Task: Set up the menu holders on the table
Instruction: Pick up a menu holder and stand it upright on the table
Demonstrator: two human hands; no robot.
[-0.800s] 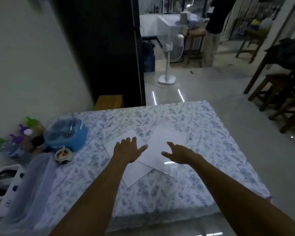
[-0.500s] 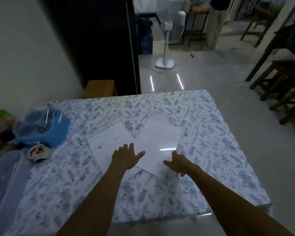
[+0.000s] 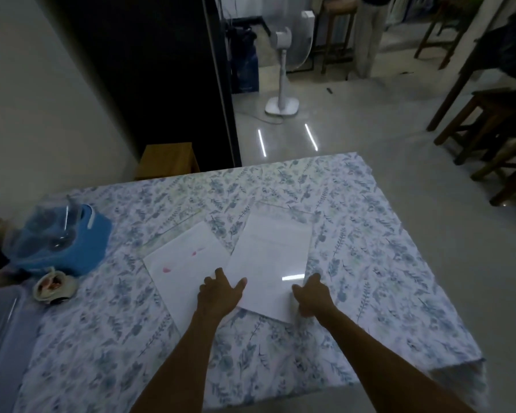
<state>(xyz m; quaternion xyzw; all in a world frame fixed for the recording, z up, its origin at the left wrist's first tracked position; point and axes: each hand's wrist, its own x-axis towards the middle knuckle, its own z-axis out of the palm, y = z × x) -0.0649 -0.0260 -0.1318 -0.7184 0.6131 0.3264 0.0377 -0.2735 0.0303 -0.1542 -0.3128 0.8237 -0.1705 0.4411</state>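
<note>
- Resting flat, the left hand is seen with fingers spread, its grip released, pressed on the overlap of the two menu holders.
- The right hand is laid at the near right corner of the right menu holder; whether its grip is closed cannot be told.
- The left menu holder lies flat on the floral counter, partly under the right one.
- Both forearms are extended forward.
</note>
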